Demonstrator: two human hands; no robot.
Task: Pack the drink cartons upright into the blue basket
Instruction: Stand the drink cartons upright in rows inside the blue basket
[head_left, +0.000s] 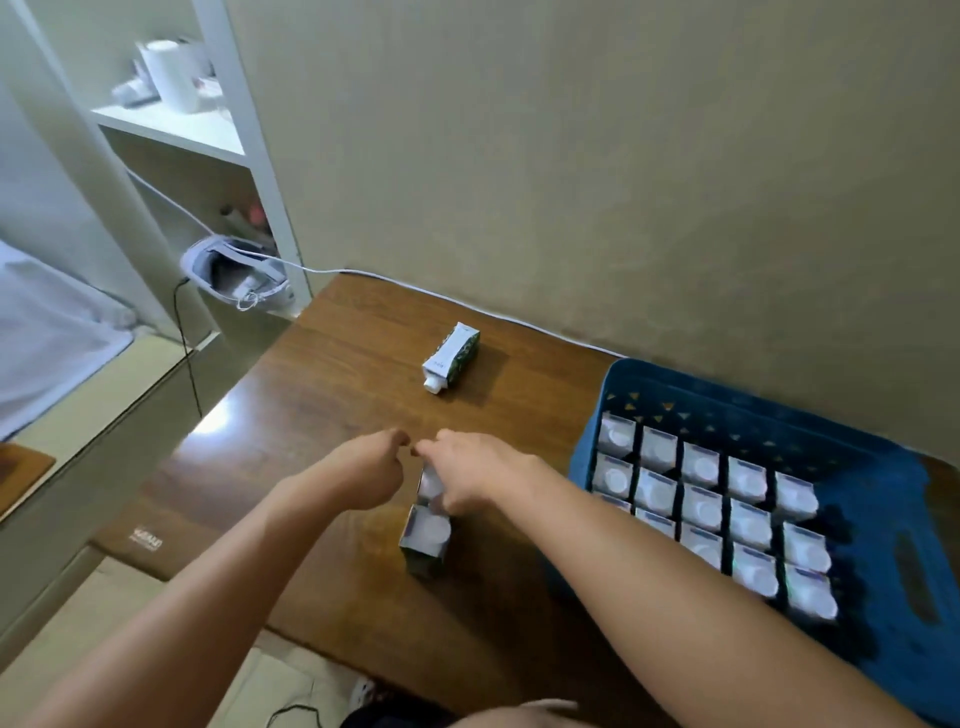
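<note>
A blue basket (878, 499) sits at the right of the wooden table (322, 374) and holds several upright cartons (701, 499) with white caps. Two more cartons stand upright at the table's middle: the near one (426, 540) is free, the far one (430, 480) is mostly hidden under my right hand (467, 473), whose fingers curl over its top. My left hand (366, 467) hovers just left of it with curled fingers, holding nothing that I can see. One carton (451, 357) lies on its side further back.
The beige wall runs along the table's far edge, with a white cable (467, 301) along it. A white shelf unit (182, 130) and a grey shoe (236, 273) are at the back left. The table's left edge drops to the floor.
</note>
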